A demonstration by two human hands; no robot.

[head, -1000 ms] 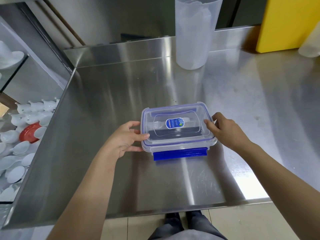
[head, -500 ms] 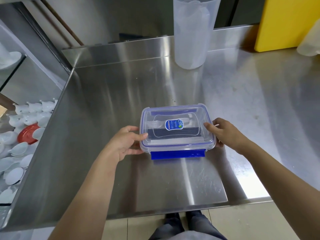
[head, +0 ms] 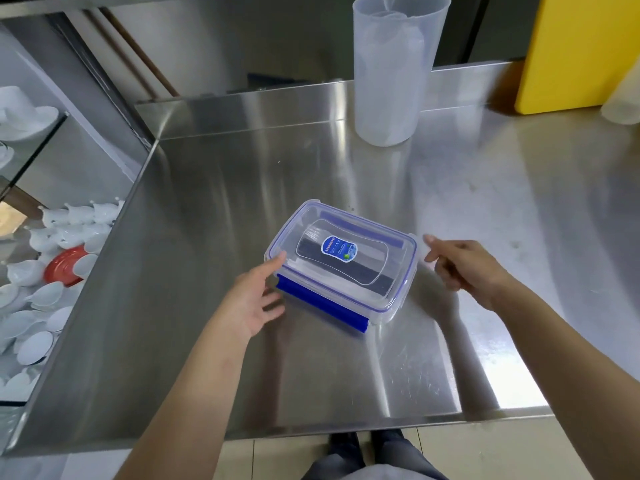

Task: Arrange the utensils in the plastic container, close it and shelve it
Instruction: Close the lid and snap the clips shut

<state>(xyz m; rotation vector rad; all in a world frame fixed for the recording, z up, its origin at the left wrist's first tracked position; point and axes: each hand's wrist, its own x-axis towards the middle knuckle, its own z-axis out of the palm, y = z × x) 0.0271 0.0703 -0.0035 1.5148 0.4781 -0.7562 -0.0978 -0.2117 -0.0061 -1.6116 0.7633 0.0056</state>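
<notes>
Plastic container (head: 341, 261), lidded at frame centre on the steel counter (head: 207, 202), is touched by the open left hand (head: 254, 303), the open right hand (head: 464, 266) just clear; an unlatched blue clip (head: 322, 308) could let the lid lift when shelved.

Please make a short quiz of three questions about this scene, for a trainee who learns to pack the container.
1. True or false: the lid lies on the plastic container.
2. Which hand touches the container? A) left hand B) right hand C) both
3. Fill in: the blue latch on the near side sticks ____ from the container.

Key:
1. True.
2. A; the right hand is open beside it, apart.
3. Outward, so it appears not clipped down.
</notes>
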